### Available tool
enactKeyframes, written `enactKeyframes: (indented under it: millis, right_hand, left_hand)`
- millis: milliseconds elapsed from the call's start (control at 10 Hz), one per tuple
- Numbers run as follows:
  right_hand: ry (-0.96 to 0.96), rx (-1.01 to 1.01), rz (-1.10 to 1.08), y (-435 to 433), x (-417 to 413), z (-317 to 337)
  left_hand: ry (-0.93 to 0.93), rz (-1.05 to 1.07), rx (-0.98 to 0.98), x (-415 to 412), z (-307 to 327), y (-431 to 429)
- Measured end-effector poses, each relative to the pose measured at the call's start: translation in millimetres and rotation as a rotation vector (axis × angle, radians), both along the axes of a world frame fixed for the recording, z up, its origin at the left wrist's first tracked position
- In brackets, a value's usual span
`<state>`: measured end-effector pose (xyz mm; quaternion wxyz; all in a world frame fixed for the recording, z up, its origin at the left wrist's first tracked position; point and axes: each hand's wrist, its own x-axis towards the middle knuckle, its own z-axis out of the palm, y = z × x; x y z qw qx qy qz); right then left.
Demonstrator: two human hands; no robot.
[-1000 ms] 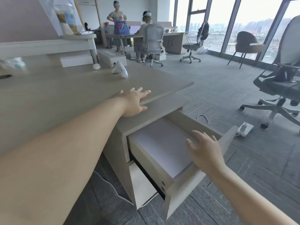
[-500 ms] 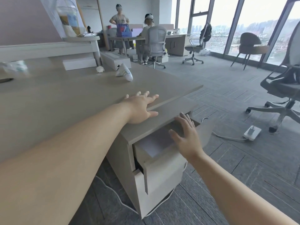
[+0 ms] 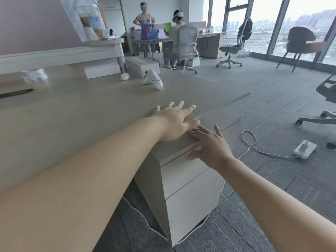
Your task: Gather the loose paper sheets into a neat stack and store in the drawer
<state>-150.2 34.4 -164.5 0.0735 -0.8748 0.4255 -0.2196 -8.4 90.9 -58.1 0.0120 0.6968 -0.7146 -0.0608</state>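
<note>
The top drawer (image 3: 183,174) of the beige desk pedestal sits pushed in flush, so the paper sheets inside are hidden. My right hand (image 3: 211,147) rests with spread fingers against the drawer's upper front edge, just under the desktop lip. My left hand (image 3: 174,122) lies flat and open on the desk top (image 3: 91,115) near its right corner, holding nothing. The thumb of the left hand almost touches the right hand's fingers.
A white cone-shaped object (image 3: 153,81), a crumpled tissue (image 3: 125,76) and white boxes (image 3: 101,70) lie farther back on the desk. A power strip (image 3: 305,149) with a cable lies on the carpet at right. Office chairs and two people stand beyond.
The drawer went from wide open with white paper showing to fully shut, pushed in by my right hand. My left hand stayed flat on the desk.
</note>
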Motion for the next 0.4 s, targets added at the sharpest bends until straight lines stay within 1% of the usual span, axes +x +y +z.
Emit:
enactKeyframes:
  millis: [100, 200, 300, 400]
  right_hand:
    - [0.02, -0.005, -0.044, 6, 1, 4]
    - [0.112, 0.024, -0.077, 14, 4, 9]
    - [0.064, 0.156, -0.151, 43, 9, 32]
    - [-0.321, 0.371, -0.081, 90, -24, 98]
  left_hand:
    - [0.011, 0.002, -0.002, -1, 0, 0]
    - [0.009, 0.008, -0.015, -2, 1, -1]
    - [0.15, 0.036, -0.002, -5, 6, 8]
    - [0.606, -0.012, -0.174, -12, 38, 38]
